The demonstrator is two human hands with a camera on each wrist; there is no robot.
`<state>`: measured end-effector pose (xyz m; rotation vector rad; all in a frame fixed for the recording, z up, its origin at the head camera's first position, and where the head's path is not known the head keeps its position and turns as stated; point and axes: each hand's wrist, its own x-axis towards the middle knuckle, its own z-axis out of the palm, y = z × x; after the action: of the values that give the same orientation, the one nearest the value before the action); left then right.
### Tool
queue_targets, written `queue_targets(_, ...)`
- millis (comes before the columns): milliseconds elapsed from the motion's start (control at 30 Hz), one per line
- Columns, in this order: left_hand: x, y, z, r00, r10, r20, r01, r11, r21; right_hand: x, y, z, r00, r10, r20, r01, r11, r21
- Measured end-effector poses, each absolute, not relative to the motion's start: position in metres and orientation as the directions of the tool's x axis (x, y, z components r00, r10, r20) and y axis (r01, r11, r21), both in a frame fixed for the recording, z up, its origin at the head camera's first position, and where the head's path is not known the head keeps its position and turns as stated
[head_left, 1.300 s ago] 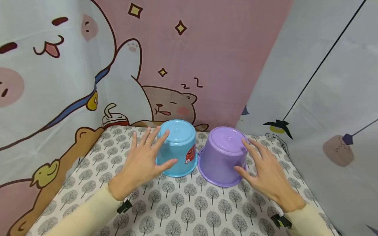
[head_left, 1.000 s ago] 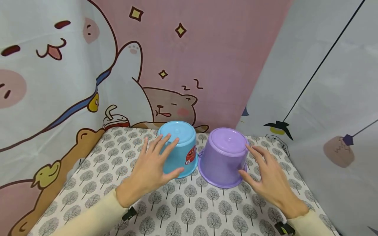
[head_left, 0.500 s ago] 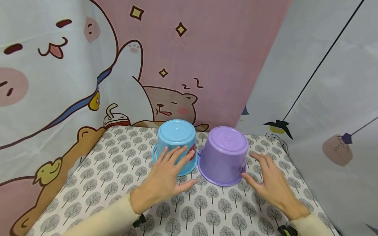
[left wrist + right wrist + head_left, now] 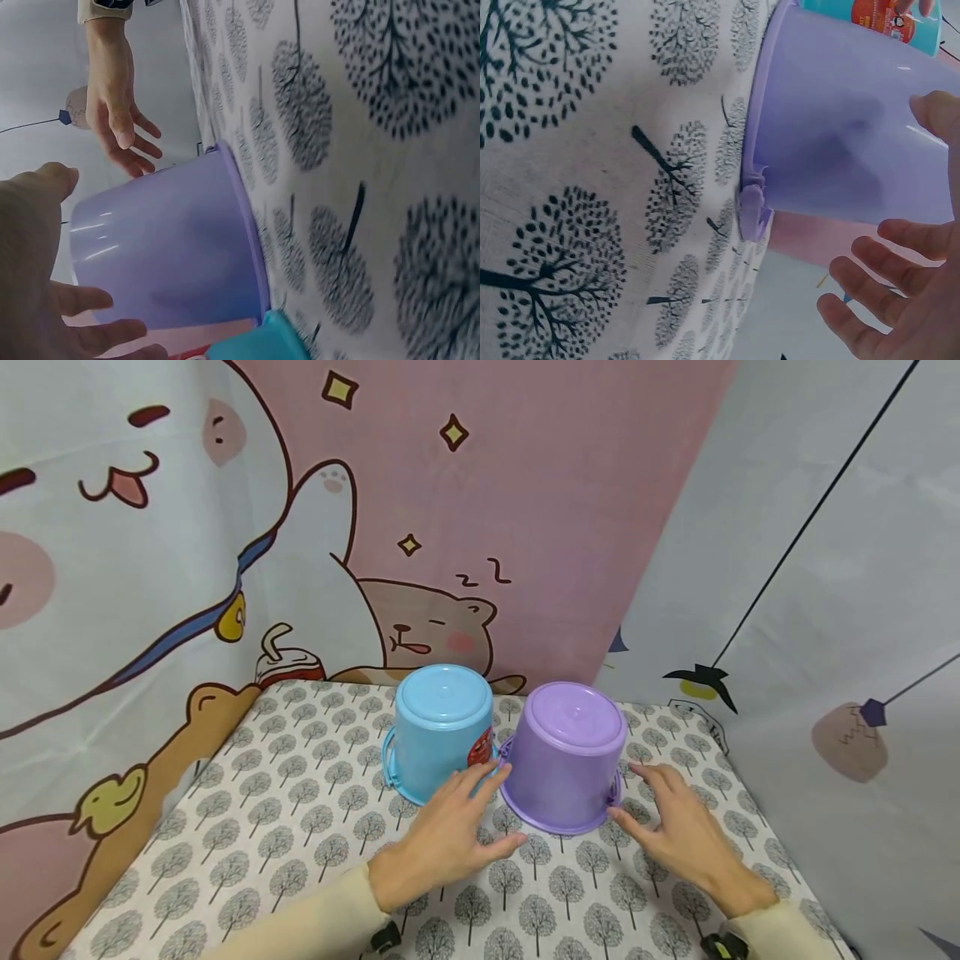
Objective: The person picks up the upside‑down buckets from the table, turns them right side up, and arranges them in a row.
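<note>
Approach seems in hand: left grip [image 4: 447, 839] and right grip [image 4: 686, 839], spread and empty, stand near the inverted purple bucket [image 4: 562, 781] beside the blue bucket [image 4: 431, 756] on the surface [image 4: 247, 827], with inward closure likely required next.

Before you lies a tree-print cloth [image 4: 288, 847]. Beyond its far edge, you face a pink backdrop [image 4: 555, 527] printed with a sleeping bear [image 4: 446, 627] and four-pointed stars [image 4: 453, 432]. To your right, note a pale-grey panel [image 4: 832, 610] with a bulb print [image 4: 850, 747].
</note>
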<state>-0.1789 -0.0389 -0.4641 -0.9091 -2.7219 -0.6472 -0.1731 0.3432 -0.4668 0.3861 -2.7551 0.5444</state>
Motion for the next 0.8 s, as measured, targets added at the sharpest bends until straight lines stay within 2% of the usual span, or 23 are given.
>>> queue_targets(233,-0.185,-0.023,-0.480,-0.839,0.517,0.169,0.535,0.728,0.429,-0.182,0.344,-0.479,-0.948,-0.194,0.253,-0.274,0.900,-0.339)
queue_targets(800,-0.208,0.010,-0.494,-0.887,0.451,0.097,0.419,0.699,0.580,-0.200,0.338,-0.493,-0.975,-0.202,0.091,-0.221,0.908,-0.357)
